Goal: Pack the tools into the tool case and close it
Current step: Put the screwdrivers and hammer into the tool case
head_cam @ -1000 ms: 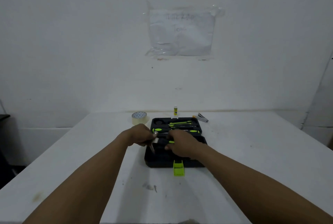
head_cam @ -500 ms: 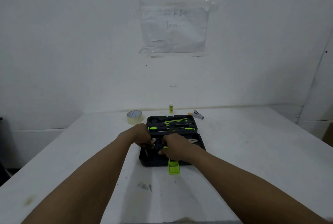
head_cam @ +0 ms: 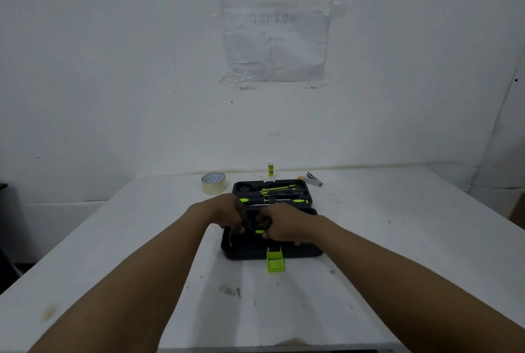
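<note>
white wall behind, with a taped paper sheet (head_cam: 275, 43), and a white table (head_cam: 397, 239) in front. on the table lies an open black tool case (head_cam: 301, 251), its green latch (head_cam: 275, 260) hanging toward the person. screwdrivers (head_cam: 272, 196) sit in the far half. both hands meet over the near half: left hand (head_cam: 227, 213) and right hand (head_cam: 281, 223), fingers curled round a small black and green tool (head_cam: 257, 228). tape roll (head_cam: 213, 183) and glue stick (head_cam: 270, 168) stand beyond the case.

Tape roll (head_cam: 213, 182) near tool case (head_cam: 272, 251) back-left corner.
</note>
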